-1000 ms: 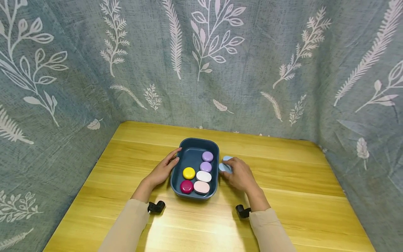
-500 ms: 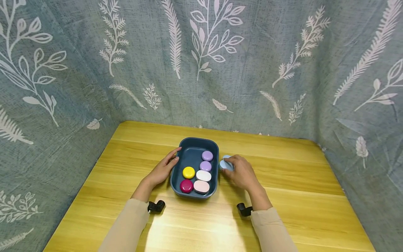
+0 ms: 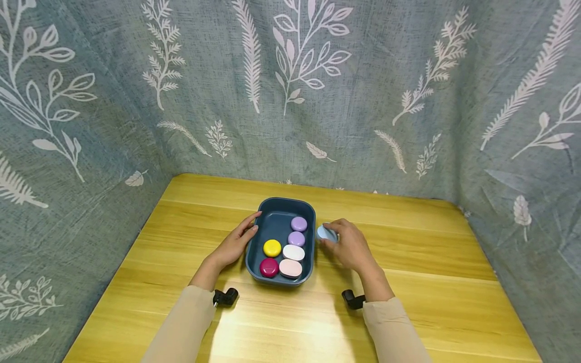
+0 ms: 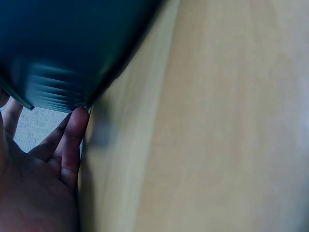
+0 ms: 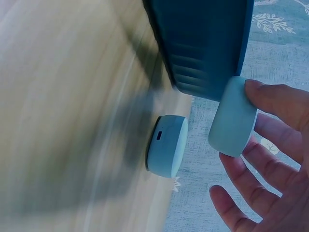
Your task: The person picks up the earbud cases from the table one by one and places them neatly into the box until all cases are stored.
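My right hand (image 3: 348,246) pinches a light blue rounded case (image 5: 233,118) between thumb and fingers, raised above the table just right of the tray. Below it, a second light blue case (image 5: 169,146) with a small dark slot stands on the table; the head view has it mostly hidden. My left hand (image 3: 230,248) lies along the left side of the dark blue tray (image 3: 280,205), fingers fairly straight, fingertips at its rim and wall. Inside are two purple cases (image 3: 298,224), a white oval one (image 3: 293,253), a pink oval one (image 3: 290,268), a yellow one (image 3: 272,248) and a dark red one (image 3: 269,267).
The tray sits on a wooden table (image 3: 408,242), with its upper left floor bare. Patterned grey-blue cloth (image 3: 254,141) hangs at the back and both sides. Small black camera mounts (image 3: 226,297) stick out from both wrists.
My right hand has lifted one light blue case and shifted it slightly up in the head view, over the other blue case. The left hand and the tray stay in place.
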Available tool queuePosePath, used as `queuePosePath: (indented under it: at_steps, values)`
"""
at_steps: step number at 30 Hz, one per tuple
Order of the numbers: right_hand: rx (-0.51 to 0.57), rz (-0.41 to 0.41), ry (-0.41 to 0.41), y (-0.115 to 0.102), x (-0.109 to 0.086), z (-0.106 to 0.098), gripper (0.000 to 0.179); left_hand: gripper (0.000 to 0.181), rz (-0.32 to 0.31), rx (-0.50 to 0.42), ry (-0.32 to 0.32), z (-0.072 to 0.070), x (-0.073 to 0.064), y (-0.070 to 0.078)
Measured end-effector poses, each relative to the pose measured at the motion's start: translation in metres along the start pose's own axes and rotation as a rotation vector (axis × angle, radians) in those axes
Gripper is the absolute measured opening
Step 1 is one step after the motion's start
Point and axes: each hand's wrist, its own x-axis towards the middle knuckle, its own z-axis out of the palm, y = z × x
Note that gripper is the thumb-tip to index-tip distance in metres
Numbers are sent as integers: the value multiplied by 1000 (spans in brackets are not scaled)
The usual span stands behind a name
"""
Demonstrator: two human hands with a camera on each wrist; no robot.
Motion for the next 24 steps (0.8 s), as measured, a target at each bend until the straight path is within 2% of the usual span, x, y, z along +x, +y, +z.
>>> queuePosePath:
  at_steps: [10, 24]
  values:
    - [3, 23, -12, -3, 1, -3, 42, 45, -1, 9, 3, 0, 1, 0]
    - [8, -43, 20, -15, 7, -6, 38, 44, -1, 2, 4, 0, 0, 1]
